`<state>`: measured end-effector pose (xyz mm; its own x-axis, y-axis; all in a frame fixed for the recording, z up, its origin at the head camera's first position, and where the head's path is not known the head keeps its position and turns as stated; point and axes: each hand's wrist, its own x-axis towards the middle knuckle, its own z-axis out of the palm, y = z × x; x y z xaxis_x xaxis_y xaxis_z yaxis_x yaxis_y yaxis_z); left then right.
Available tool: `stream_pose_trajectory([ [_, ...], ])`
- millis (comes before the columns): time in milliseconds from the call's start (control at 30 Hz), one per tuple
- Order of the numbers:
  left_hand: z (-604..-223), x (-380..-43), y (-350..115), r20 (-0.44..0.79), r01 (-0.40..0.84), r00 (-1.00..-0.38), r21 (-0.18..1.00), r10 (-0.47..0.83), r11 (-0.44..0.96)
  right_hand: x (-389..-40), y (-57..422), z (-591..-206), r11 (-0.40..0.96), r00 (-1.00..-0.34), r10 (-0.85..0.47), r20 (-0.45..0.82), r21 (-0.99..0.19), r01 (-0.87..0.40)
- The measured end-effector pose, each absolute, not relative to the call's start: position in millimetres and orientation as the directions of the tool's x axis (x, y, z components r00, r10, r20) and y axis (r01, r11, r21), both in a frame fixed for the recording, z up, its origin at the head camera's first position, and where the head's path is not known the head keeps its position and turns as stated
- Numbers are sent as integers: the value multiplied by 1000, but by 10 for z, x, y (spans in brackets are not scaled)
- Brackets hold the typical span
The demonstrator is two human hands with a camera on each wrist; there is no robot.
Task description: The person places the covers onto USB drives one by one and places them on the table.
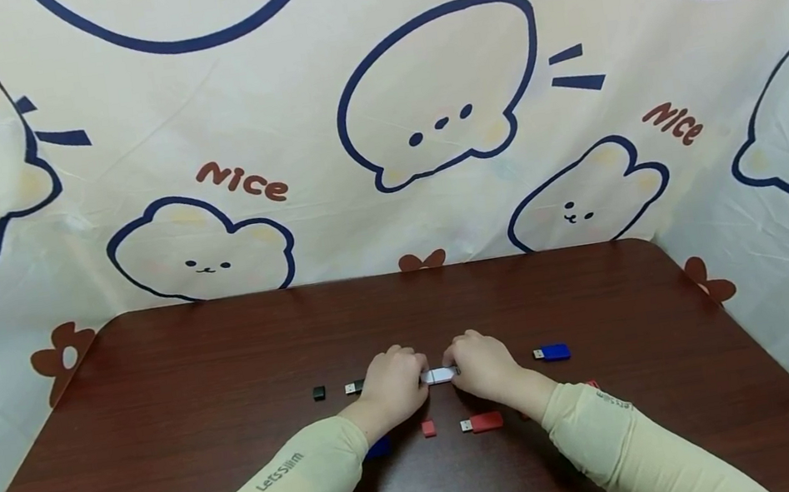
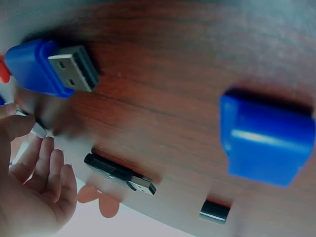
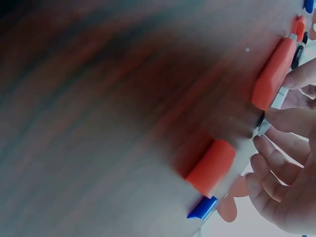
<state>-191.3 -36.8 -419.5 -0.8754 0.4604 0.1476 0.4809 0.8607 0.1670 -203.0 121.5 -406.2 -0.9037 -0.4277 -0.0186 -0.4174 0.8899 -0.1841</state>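
Note:
In the head view a white USB flash drive lies level between my two hands. My left hand pinches its left end; in the left wrist view the thumb and index finger meet on a white end piece. With thumb and index finger, my right hand pinches the drive's other end, where a dark, metallic bit shows in the right wrist view. The remaining fingers of both hands are loosely bent. Just left of the left hand lies a black flash drive, its metal plug bare, and a small black cap.
A red flash drive and small red cap lie nearer the body. Right of the hands sits a blue flash drive. Another blue drive and a blue cap lie near the left forearm. A red piece is partly behind the right sleeve.

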Motion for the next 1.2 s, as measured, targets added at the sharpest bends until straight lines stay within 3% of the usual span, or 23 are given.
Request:
stream_pose_trajectory([
  [800,-4240,-1871,-412,162,478,-878,207,452,854,-2002,1248,-4044,882,-899,-438,-12,-202,-427],
  [1200,-4163,-1846,-495,225,504,-861,254,457,825,-1966,1310,-3974,874,-889,-458,21,-171,-454],
])
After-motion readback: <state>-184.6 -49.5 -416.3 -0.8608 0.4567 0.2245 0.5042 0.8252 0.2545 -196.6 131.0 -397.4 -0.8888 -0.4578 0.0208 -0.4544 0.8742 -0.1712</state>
